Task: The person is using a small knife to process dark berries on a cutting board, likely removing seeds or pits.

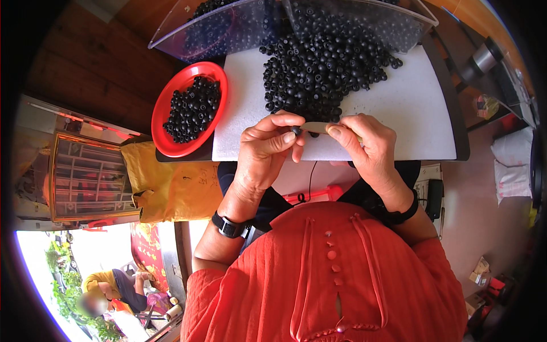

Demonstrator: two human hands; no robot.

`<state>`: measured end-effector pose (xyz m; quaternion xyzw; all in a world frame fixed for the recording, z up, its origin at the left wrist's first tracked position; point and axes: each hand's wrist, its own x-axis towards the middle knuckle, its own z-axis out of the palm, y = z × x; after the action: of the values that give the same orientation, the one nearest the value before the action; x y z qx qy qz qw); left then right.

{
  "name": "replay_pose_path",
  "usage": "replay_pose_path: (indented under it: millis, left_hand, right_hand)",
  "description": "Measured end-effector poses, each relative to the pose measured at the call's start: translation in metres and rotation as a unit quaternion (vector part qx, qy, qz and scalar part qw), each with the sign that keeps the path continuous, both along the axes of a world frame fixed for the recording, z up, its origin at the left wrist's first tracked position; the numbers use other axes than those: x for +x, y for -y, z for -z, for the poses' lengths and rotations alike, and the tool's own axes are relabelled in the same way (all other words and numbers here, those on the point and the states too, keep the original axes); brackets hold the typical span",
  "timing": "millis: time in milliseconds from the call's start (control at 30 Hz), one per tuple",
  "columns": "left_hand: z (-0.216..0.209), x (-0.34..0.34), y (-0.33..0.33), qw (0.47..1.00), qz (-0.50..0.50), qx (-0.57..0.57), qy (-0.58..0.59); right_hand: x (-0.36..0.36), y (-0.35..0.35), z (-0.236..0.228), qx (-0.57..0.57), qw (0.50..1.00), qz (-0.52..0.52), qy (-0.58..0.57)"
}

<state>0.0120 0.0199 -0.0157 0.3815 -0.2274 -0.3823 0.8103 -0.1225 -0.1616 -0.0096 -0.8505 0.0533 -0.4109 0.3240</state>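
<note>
My left hand (265, 145) pinches a small round black part (296, 130), bead-like, between thumb and fingers. A thin, flat, blade-like tool (315, 126) extends from my right hand (369, 142), whose thumb and fingers are closed on it. The tool's tip reaches the black part, and its handle is mostly hidden in my grip. Both hands are above the near edge of a white foam-like mat (419, 114). Just beyond them spreads a heap of similar black parts (325, 68), many with a round hole.
On the left, a red plate (179, 150) carries more black parts. Clear plastic bins (367, 28) stand at the far side around the heap. A yellow sack (171, 185) lies at the lower left. Another person (122, 288) sits in the background. White bags (513, 162) are at the right.
</note>
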Motion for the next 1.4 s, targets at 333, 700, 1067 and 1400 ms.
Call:
replay_pose_path:
  millis: [333,700,1067,1400]
  left_hand:
    - [-0.003,-0.001,-0.001,1.0,0.02,-0.005,-0.003]
    - [-0.007,-0.008,0.001,0.999,-0.022,0.026,0.009]
    - [-0.007,-0.008,0.001,0.999,-0.017,0.032,0.035]
    - [-0.013,-0.013,0.003,0.999,-0.02,0.028,0.036]
  right_hand:
    - [0.001,0.0,-0.001,0.003,1.0,-0.002,-0.001]
    - [0.002,-0.001,0.001,0.033,0.999,-0.01,0.011]
    - [0.001,0.001,-0.003,0.03,0.999,-0.013,-0.019]
    - [0.001,0.002,-0.004,0.02,1.0,-0.018,-0.014]
